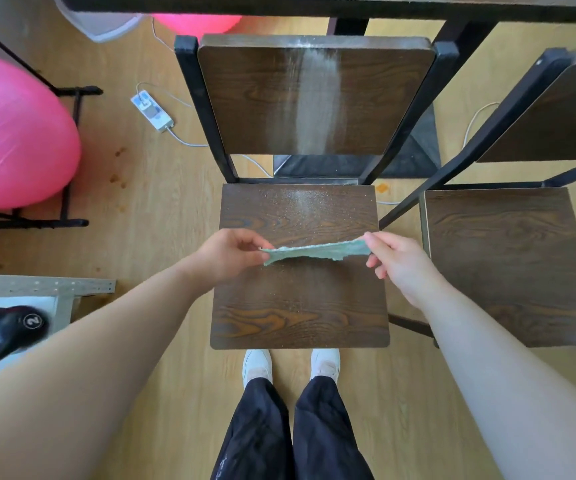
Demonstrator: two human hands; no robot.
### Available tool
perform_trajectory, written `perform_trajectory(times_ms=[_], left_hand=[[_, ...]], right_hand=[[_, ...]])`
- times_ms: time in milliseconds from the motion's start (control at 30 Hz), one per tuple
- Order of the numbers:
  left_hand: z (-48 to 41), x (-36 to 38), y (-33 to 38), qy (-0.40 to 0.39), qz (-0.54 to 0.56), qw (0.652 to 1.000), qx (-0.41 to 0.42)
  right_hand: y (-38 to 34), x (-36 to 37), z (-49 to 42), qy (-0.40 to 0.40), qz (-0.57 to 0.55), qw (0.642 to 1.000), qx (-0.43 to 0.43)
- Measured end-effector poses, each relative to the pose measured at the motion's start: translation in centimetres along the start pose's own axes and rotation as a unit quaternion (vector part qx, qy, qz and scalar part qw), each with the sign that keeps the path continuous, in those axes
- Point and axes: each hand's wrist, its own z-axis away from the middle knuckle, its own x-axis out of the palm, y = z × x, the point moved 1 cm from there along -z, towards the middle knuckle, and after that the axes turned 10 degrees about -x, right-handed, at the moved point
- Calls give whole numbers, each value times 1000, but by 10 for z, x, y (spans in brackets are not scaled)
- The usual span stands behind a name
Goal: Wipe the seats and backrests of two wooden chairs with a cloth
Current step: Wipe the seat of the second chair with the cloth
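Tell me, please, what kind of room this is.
Probably a room in a home, used also for exercise: the middle chair and the right chair stand at a dark table; a pink exercise ball and a kettlebell are nearby.

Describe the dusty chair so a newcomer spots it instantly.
By the dark table stand two dark wooden chairs with black metal frames. It is the centre one, ahead of the white shoes. Unlike its right neighbour, white dust streaks its backrest and seat.
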Motion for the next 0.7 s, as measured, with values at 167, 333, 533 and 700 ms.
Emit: perform_trajectory(times_ms=[167, 333, 533, 700], left_hand=[[33, -18, 20, -24, 4, 1000, 15], [61, -32, 36, -57, 58, 996, 34], [48, -30, 27, -151, 180, 972, 5], [-11, -17, 8, -91, 133, 986, -27]], right_hand=[[-38, -18, 20, 2, 15, 1000, -16], [-64, -31, 39, -3, -8, 1000, -26], [-53, -25, 28, -28, -134, 991, 3], [-10, 3, -25, -44, -82, 995, 24]])
